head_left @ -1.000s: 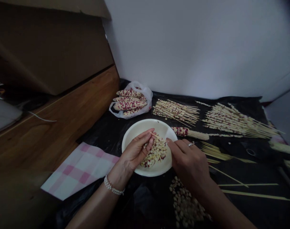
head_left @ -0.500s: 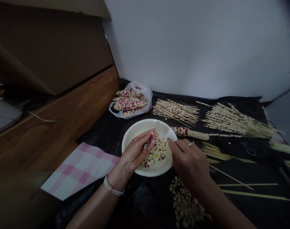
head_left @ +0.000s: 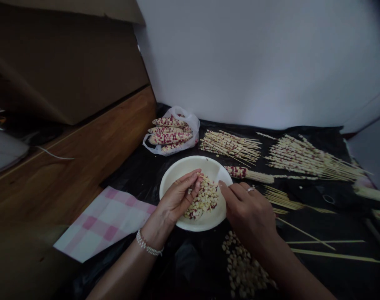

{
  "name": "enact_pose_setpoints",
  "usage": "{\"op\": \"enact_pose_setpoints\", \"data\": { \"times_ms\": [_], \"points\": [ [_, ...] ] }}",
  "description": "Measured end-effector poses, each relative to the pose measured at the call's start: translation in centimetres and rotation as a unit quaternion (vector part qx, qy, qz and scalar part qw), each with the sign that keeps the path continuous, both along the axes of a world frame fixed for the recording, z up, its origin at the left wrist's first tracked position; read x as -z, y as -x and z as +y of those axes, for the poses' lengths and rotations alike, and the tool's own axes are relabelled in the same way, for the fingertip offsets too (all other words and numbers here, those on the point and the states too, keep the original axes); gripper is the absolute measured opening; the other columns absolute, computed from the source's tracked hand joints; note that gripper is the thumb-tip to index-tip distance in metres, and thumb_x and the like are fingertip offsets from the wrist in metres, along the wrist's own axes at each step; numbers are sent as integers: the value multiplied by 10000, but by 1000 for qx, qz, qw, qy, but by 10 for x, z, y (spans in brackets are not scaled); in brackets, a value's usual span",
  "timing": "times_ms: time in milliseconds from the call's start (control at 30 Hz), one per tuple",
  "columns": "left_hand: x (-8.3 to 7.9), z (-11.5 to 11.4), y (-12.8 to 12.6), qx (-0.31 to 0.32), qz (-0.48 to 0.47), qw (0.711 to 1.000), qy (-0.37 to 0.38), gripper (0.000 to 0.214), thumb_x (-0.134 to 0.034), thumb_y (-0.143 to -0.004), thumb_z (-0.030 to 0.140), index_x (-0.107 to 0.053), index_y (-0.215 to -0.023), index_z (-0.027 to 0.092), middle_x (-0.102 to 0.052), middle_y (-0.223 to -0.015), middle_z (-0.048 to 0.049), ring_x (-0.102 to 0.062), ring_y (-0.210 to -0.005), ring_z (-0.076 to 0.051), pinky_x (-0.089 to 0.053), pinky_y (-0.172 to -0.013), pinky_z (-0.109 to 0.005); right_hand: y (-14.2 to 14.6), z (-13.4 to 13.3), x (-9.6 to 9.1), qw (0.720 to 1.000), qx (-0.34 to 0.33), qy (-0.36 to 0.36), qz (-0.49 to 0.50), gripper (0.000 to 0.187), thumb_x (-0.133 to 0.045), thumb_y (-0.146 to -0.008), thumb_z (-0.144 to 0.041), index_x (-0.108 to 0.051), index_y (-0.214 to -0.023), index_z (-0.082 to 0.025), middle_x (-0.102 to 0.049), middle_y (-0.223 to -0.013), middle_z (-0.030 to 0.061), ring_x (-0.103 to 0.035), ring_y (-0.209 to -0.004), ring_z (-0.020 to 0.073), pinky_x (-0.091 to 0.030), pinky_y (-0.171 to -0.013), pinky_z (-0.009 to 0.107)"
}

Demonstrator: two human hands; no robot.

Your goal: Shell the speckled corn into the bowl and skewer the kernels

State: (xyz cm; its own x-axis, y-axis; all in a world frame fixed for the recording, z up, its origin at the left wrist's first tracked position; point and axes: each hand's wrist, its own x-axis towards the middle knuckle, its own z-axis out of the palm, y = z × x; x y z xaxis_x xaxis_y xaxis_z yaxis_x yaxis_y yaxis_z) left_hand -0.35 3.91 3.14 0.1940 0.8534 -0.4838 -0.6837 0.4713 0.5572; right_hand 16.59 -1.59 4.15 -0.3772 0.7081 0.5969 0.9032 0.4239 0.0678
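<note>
Over the white bowl [head_left: 168,171], my left hand [head_left: 179,191] is closed, thumb and fingertips pinched at the tip of a thin stick; a corn kernel there is mostly hidden by the fingers. Loose corn kernels [head_left: 205,198], cream and dark red, lie in the bowl below. My right hand [head_left: 246,204], with a ring on it, is closed at the bowl's right rim. It grips a bamboo skewer [head_left: 305,233], whose long end sticks out behind the hand to the right. The part inside my right fingers is hidden.
Corn cobs [head_left: 169,137] lie in a plastic bag [head_left: 193,121]. Kernel-threaded skewers [head_left: 229,146] and a larger bundle [head_left: 298,158] lie behind, near a half-stripped cob [head_left: 255,176]. Bare skewers [head_left: 283,198], a kernel pile [head_left: 243,266] and a checked cloth [head_left: 105,221] are around the bowl.
The left fingertips have closed further over the stick's tip, covering the kernel that showed before. The skewer's far end has shifted slightly to the right. The right hand has hardly moved.
</note>
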Motion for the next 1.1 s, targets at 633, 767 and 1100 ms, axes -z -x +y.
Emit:
{"op": "enact_pose_setpoints", "data": {
  "times_ms": [633, 767, 1100],
  "points": [
    [0, 0, -1, -26, -24, 998, 53, 248, -660, -744, -13, -714, -962, 93, -718, -862, -80, -680, -760, -106, -551, -681, -145, 3, -2, 1, 1000, -12, -10, 12, 274, -505, -849, -77, -666, -1069, -50, -611, -727, 71, -529, -703, 188, -372, -603, 321],
    [1, 1, 0, -18, -35, 998, 55, 255, -651, -759, -7, -704, -985, 101, -720, -855, -80, -686, -750, -110, -559, -656, -151, 2, -2, 0, 1000, -8, -13, 14, 274, -510, -845, -73, -670, -1065, -40, -612, -732, 73, -537, -705, 197, -371, -601, 326],
    [2, 0, 0, -14, -30, 998, 50, 269, -628, -771, -18, -702, -996, 108, -721, -866, -76, -692, -747, -106, -568, -663, -147, 2, -2, 1, 1000, -3, 3, 6, 274, -517, -851, -79, -658, -1086, -64, -619, -742, 70, -523, -722, 185, -379, -634, 310]
  ]
}}
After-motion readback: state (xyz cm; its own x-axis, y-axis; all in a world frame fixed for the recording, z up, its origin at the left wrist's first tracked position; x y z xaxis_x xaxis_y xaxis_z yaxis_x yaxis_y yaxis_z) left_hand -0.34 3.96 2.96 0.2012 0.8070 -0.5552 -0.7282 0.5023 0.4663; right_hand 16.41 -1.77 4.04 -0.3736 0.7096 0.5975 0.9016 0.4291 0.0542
